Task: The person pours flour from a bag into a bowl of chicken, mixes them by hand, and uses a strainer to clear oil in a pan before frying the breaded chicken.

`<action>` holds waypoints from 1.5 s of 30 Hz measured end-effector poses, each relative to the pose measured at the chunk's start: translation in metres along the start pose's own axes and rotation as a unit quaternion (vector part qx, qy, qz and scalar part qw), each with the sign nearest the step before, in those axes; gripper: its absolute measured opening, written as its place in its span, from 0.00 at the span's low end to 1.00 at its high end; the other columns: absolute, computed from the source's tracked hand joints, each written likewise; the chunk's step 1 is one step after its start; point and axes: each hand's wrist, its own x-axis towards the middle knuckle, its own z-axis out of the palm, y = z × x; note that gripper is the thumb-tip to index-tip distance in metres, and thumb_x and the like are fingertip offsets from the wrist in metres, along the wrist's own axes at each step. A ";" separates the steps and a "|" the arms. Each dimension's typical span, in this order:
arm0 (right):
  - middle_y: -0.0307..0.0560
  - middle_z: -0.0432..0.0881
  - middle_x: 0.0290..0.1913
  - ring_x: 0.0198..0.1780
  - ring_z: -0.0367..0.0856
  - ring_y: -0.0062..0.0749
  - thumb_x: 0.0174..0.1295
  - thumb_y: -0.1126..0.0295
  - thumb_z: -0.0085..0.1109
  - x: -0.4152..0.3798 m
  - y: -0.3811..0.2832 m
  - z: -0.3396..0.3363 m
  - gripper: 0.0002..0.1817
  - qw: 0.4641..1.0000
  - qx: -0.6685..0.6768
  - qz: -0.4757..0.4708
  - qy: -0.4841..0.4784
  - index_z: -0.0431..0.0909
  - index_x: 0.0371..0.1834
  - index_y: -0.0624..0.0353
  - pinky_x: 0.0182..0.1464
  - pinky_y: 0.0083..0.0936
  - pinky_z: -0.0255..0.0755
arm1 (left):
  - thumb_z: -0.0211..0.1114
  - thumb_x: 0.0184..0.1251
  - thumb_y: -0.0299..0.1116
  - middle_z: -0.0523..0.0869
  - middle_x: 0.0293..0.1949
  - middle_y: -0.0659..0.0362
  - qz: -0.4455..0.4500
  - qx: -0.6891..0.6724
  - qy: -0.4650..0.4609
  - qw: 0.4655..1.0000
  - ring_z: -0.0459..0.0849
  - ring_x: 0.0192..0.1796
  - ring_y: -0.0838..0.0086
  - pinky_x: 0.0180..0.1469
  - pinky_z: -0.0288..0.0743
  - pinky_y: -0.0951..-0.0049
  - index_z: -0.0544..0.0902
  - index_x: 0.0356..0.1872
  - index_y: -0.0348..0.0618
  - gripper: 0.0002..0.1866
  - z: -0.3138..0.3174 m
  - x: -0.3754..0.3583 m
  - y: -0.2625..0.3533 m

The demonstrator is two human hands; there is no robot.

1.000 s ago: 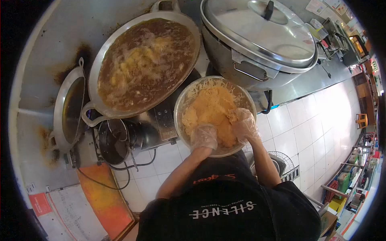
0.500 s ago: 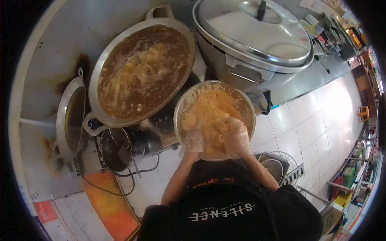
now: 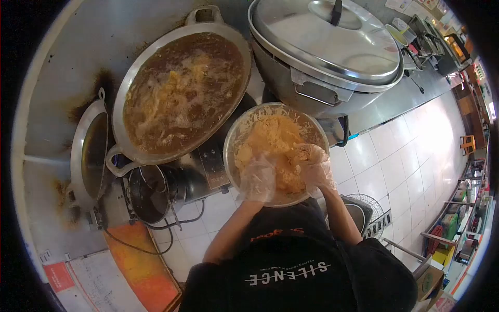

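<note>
A metal bowl (image 3: 232,127) in front of my body holds pale orange, flour-coated food (image 3: 278,135) in lumps and loose crumbs. Both of my hands are inside it, wearing clear plastic gloves. My left hand (image 3: 260,177) is at the bowl's near left side, its fingers blurred and partly sunk in the coating. On the right side, my right hand (image 3: 316,169) has crumb-covered fingers, loosely bent and apart, at the edge of the coated food. No single piece shows clearly in either hand.
Left of the bowl, a wide pan (image 3: 120,104) of bubbling brown oil has food frying in it. A large lidded pot (image 3: 332,47) stands just behind the bowl. Further left are a smaller pan (image 3: 78,151) and a dark pot (image 3: 148,195). A wire basket (image 3: 382,208) is at lower right.
My hands have moved apart within the bowl, the right one outward to the right. More of the coated food shows between them. The bubbling in the pan has shifted.
</note>
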 end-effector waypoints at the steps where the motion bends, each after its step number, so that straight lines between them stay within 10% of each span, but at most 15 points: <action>1: 0.57 0.89 0.54 0.57 0.87 0.50 0.62 0.66 0.70 0.001 0.006 0.002 0.19 1.000 -0.009 -0.001 0.002 0.88 0.56 0.55 0.60 0.40 0.80 | 0.66 0.64 0.38 0.80 0.64 0.44 0.043 -0.002 -0.022 0.999 0.78 0.67 0.49 0.70 0.72 0.49 0.76 0.70 0.42 0.31 0.028 0.000 -0.006; 8: 0.57 0.88 0.53 0.56 0.87 0.51 0.62 0.67 0.70 0.001 -0.010 -0.003 0.18 0.999 -0.039 -0.022 -0.017 0.87 0.56 0.55 0.60 0.41 0.80 | 0.59 0.71 0.38 0.79 0.66 0.44 0.116 0.071 0.019 0.991 0.75 0.70 0.48 0.76 0.66 0.50 0.77 0.70 0.43 0.27 0.100 -0.002 -0.021; 12: 0.58 0.88 0.54 0.58 0.86 0.52 0.63 0.68 0.69 -0.003 -0.022 -0.017 0.19 0.998 -0.020 -0.037 -0.051 0.86 0.57 0.56 0.62 0.42 0.78 | 0.63 0.68 0.33 0.88 0.55 0.42 0.015 -0.124 -0.088 0.988 0.84 0.63 0.51 0.67 0.76 0.53 0.83 0.60 0.36 0.21 0.019 0.012 -0.029; 17: 0.56 0.90 0.54 0.55 0.89 0.45 0.61 0.74 0.64 -0.004 -0.013 -0.017 0.18 0.988 0.124 -0.060 0.066 0.87 0.55 0.56 0.58 0.37 0.81 | 0.63 0.73 0.33 0.89 0.52 0.45 -0.142 -0.470 0.101 0.865 0.86 0.59 0.51 0.64 0.78 0.54 0.84 0.60 0.37 0.19 -0.048 -0.009 -0.025; 20: 0.56 0.90 0.53 0.55 0.89 0.45 0.64 0.75 0.64 -0.019 -0.011 0.036 0.15 0.986 0.040 -0.150 0.060 0.86 0.54 0.60 0.57 0.37 0.81 | 0.65 0.71 0.28 0.89 0.51 0.42 -0.068 -0.287 0.206 0.933 0.87 0.58 0.51 0.63 0.78 0.56 0.83 0.61 0.37 0.19 -0.034 -0.009 0.011; 23: 0.61 0.86 0.52 0.56 0.84 0.57 0.63 0.73 0.65 -0.011 -0.078 0.006 0.20 1.000 0.003 -0.012 0.025 0.83 0.60 0.57 0.59 0.44 0.78 | 0.65 0.71 0.29 0.89 0.53 0.41 -0.156 -0.302 0.156 0.927 0.87 0.58 0.51 0.62 0.78 0.56 0.83 0.61 0.37 0.19 -0.025 -0.004 -0.003; 33: 0.60 0.88 0.49 0.56 0.85 0.57 0.61 0.66 0.68 0.038 -0.013 0.033 0.23 0.925 -0.109 -0.274 -0.239 0.83 0.61 0.56 0.60 0.46 0.78 | 0.68 0.69 0.26 0.85 0.53 0.41 -0.026 -0.324 0.140 0.935 0.85 0.56 0.45 0.61 0.78 0.53 0.81 0.60 0.33 0.20 -0.006 -0.013 0.006; 39: 0.57 0.88 0.49 0.54 0.86 0.54 0.58 0.67 0.68 0.040 -0.033 0.005 0.20 0.947 -0.143 -0.223 -0.179 0.86 0.56 0.54 0.58 0.43 0.80 | 0.71 0.68 0.30 0.85 0.52 0.40 -0.003 -0.336 0.329 0.883 0.85 0.54 0.44 0.59 0.80 0.52 0.74 0.67 0.30 0.29 -0.032 -0.032 0.000; 42: 0.55 0.87 0.50 0.52 0.86 0.53 0.59 0.68 0.68 0.015 -0.052 0.000 0.19 0.951 -0.151 -0.241 -0.118 0.87 0.55 0.54 0.57 0.42 0.81 | 0.72 0.68 0.35 0.86 0.51 0.43 -0.162 -0.372 0.304 0.862 0.86 0.55 0.46 0.59 0.80 0.51 0.75 0.67 0.32 0.30 -0.044 -0.044 -0.002; 45: 0.55 0.88 0.47 0.54 0.85 0.53 0.56 0.72 0.67 0.020 -0.061 -0.009 0.17 0.962 -0.140 -0.230 -0.051 0.88 0.50 0.58 0.60 0.42 0.79 | 0.68 0.71 0.36 0.85 0.56 0.40 -0.131 -0.300 0.245 0.913 0.84 0.60 0.45 0.63 0.79 0.52 0.80 0.61 0.36 0.22 -0.004 -0.046 -0.015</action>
